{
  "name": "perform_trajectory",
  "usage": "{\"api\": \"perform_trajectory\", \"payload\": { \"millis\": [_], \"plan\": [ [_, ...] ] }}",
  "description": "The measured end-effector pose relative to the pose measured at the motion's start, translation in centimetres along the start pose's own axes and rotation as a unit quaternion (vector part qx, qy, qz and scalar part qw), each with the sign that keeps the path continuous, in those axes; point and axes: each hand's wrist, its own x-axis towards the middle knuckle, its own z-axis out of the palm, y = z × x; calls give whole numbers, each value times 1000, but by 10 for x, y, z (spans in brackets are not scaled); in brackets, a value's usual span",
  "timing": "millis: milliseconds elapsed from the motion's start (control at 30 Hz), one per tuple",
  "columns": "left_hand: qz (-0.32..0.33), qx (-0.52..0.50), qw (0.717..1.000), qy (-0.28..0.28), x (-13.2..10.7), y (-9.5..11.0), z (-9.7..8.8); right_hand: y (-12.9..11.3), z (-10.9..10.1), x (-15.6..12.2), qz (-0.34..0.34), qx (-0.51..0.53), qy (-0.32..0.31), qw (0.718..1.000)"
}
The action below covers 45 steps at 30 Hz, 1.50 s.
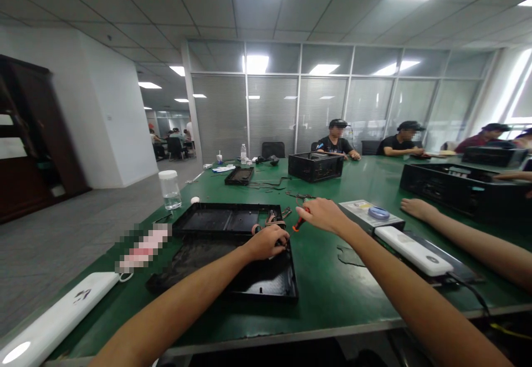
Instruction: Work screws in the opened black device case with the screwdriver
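Note:
A black plastic panel (257, 284) with raised edges lies in front of me, joined to or touching a second black tray-like part (220, 218) behind it. My left hand (268, 242) rests at the panel's right side, fingers curled down on something small that I cannot make out. Beside those fingers is a bundle of coloured wires (272, 220). My right hand (322, 215) is closed around a red screwdriver (300, 220), held just right of the panel with its lower end angled down and left. The screwdriver's tip is not clear.
On the green table (320, 306) stand a clear jar (170, 190) at left and a white device (62, 317). To the right are a metal box with a tape roll (378, 213), a white power bank (411, 250) and a co-worker's arm (457, 234). Black computer cases (316, 167) stand farther back.

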Motion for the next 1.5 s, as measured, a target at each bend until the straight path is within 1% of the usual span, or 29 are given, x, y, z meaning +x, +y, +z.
{"api": "perform_trajectory", "payload": {
  "millis": [67,100,133,200,267,333,400,500,567,600,667,700,767,833,900,933,967,1000,1067,1100,1133,1167,1200,1233,1267,1333,1433,1467,1500],
  "plan": [
    [-5,5,1000,-3,0,1,0,21,32,-1,11,128,47,991],
    [-6,7,1000,-3,0,1,1,30,51,-3,37,205,74,975],
    [-7,10,1000,-3,0,1,1,37,70,-6,76,286,103,950],
    [-7,15,1000,-1,1,2,1,46,103,-10,138,425,112,888],
    [-6,25,1000,4,2,3,0,47,123,-12,192,542,118,809],
    [-1,38,999,16,3,5,-1,47,129,-9,228,634,130,727],
    [9,46,999,19,2,7,-2,49,125,-5,240,704,151,651],
    [42,55,997,-31,0,6,-2,63,115,-1,241,776,195,550],
    [57,65,994,-65,-2,3,0,73,112,-3,245,804,208,500],
    [60,70,993,-71,-3,2,1,76,112,-4,247,813,207,485],
    [58,77,993,-68,-3,-1,2,78,111,-6,243,825,187,474],
    [58,79,993,-65,-4,-2,3,76,110,-7,237,829,168,478],
    [63,81,993,-61,-4,-1,4,69,106,-9,222,830,114,499],
    [71,84,993,-53,-4,2,2,57,100,-9,199,821,57,532],
    [82,94,991,-38,-3,7,-1,44,94,-9,172,798,23,577],
    [88,106,990,-30,-3,9,-4,36,91,-11,161,776,16,610],
    [94,123,988,-26,-2,11,-7,28,87,-13,155,742,15,652],
    [98,144,984,-26,-1,13,-12,19,82,-18,150,695,20,703],
    [90,189,977,-38,0,13,-23,-2,70,-36,115,567,28,815],
    [75,206,975,-46,1,12,-30,-13,64,-49,68,492,26,867],
    [54,215,974,-53,1,9,-37,-26,58,-65,-15,421,4,907],
    [26,218,974,-56,0,5,-45,-38,52,-82,-106,354,-33,929],
    [-7,216,975,-57,-1,-1,-53,-49,46,-100,-170,289,-60,940],
    [-42,211,975,-56,-3,-8,-61,-59,42,-118,-203,226,-73,950],
    [-76,205,974,-59,-6,-16,-69,-68,38,-133,-193,171,-67,964],
    [-133,190,969,-84,-14,-33,-82,-76,34,-156,-179,106,-77,975],
    [-195,167,944,-206,-28,-53,-89,-73,33,-166,-165,89,-96,978],
    [-205,169,934,-238,-32,-57,-88,-70,34,-166,-163,93,-97,977],
    [-204,176,929,-253,-35,-59,-85,-67,34,-164,-159,99,-95,978]
  ]
}}
